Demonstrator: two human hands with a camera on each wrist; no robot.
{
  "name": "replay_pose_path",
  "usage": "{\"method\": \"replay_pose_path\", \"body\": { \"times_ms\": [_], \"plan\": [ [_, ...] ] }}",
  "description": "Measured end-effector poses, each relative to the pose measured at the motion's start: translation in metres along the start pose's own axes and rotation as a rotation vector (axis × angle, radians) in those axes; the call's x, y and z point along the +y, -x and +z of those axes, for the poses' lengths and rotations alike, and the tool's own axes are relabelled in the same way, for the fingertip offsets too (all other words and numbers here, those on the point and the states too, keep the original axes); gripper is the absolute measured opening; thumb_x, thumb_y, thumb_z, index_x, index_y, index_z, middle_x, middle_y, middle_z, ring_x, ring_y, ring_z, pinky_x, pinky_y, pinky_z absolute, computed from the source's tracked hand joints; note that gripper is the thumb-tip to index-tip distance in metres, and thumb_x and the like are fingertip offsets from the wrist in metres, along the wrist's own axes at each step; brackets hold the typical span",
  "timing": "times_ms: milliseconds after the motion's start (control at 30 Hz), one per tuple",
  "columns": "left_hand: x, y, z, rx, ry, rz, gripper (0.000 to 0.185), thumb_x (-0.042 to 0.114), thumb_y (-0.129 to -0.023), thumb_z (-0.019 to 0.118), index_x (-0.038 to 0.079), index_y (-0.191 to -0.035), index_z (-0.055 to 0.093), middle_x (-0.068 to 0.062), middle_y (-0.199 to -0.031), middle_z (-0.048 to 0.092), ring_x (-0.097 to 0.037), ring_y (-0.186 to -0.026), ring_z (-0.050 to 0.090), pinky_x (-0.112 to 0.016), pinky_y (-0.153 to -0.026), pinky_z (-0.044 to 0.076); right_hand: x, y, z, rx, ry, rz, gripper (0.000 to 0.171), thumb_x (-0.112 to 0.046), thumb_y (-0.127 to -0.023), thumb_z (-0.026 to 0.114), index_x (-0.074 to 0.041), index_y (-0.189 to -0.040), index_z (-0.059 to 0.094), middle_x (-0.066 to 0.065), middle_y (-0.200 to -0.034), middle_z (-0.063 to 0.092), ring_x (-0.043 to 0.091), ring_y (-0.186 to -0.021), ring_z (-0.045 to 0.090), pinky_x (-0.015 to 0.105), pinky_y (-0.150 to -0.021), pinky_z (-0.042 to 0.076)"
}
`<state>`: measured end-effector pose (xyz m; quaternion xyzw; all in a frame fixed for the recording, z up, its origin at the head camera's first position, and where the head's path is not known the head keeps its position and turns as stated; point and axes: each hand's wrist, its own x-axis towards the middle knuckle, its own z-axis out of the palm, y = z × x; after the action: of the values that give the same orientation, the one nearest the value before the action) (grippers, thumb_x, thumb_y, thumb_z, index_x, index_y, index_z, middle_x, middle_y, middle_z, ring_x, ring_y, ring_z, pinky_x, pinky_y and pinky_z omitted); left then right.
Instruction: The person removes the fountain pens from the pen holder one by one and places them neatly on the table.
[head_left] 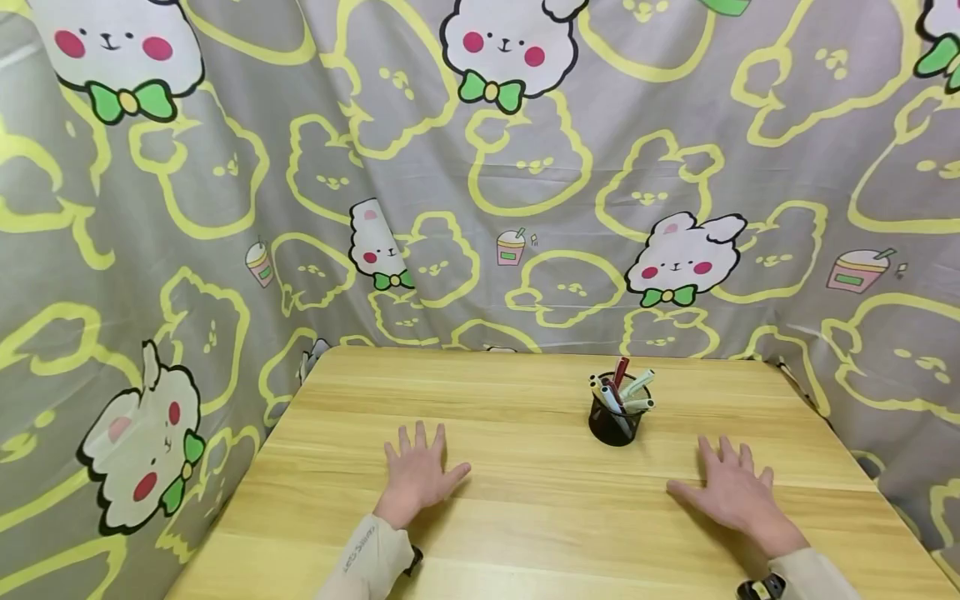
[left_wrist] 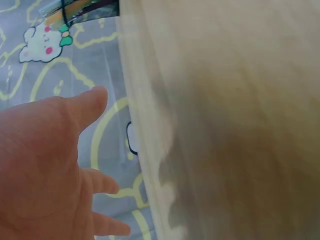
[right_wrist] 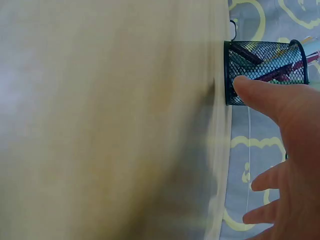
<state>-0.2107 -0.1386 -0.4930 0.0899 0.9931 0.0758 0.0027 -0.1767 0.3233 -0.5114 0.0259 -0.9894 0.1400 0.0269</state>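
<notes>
Both hands lie flat, palms down, on a light wooden table point(head_left: 525, 533). My left hand point(head_left: 417, 471) rests left of centre with fingers spread and straight; in the left wrist view the left hand point(left_wrist: 55, 165) fills the lower left. My right hand point(head_left: 731, 492) rests at the right, fingers spread, holding nothing; the right hand point(right_wrist: 287, 150) shows with its thumb in front of the cup. Between and beyond the hands stands a black mesh pen cup point(head_left: 616, 421) holding several pens point(head_left: 622, 387). In the right wrist view the pen cup point(right_wrist: 262, 70) stands at the upper right.
A grey cloth point(head_left: 480, 183) printed with white bunnies and yellow outlines hangs behind and on both sides of the table. The table's far edge point(head_left: 540, 352) meets the cloth. Bare wood lies around the hands.
</notes>
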Motion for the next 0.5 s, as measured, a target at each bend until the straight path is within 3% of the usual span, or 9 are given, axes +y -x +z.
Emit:
{"method": "replay_pose_path", "body": {
  "times_ms": [233, 500],
  "plan": [
    [0.014, -0.020, -0.008, 0.019, 0.218, 0.119, 0.075, 0.051, -0.092, 0.053, 0.002, -0.145, 0.033, -0.027, -0.143, 0.034, -0.046, -0.130, 0.031, -0.059, -0.103, 0.026, -0.003, -0.014, -0.005, -0.012, -0.198, -0.082, 0.100, -0.054, -0.079, 0.069, 0.015, -0.138, 0.029, 0.043, -0.135, 0.027, 0.061, -0.118, 0.027, 0.073, -0.092, 0.022],
    [0.047, -0.051, -0.011, 0.026, 0.370, 0.209, 0.070, 0.045, -0.092, 0.057, 0.003, -0.143, 0.036, -0.017, -0.141, 0.042, -0.035, -0.129, 0.038, -0.050, -0.105, 0.030, -0.014, -0.040, -0.005, -0.088, -0.474, -0.122, 0.087, -0.034, -0.084, 0.072, 0.013, -0.140, 0.025, 0.037, -0.138, 0.033, 0.054, -0.119, 0.039, 0.061, -0.094, 0.037]
  ]
}}
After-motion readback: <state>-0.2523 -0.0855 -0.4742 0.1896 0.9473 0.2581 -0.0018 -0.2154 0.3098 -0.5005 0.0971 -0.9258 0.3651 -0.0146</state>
